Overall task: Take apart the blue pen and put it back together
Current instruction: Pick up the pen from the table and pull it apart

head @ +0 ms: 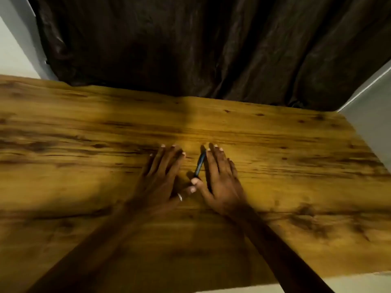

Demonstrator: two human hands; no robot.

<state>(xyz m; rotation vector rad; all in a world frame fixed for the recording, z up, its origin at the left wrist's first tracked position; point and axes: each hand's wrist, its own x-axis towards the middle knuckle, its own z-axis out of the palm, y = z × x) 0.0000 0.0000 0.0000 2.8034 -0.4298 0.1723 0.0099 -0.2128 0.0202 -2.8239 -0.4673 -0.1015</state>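
The blue pen (200, 164) lies in one piece on the wooden table (84, 134), between my two hands, slanted with its dark tip pointing away from me. My left hand (160, 178) rests flat to the pen's left, fingers spread, a ring on its thumb; it does not touch the pen. My right hand (220, 178) rests flat to the pen's right. Its forefinger lies along the pen's far end and its thumb tip touches the near end. The picture is blurred, so the grip is unclear.
A dark brown curtain (190, 49) hangs behind the table's far edge. Pale walls (370, 115) stand at the right and far left. The table's near right corner ends at a light floor (349, 284).
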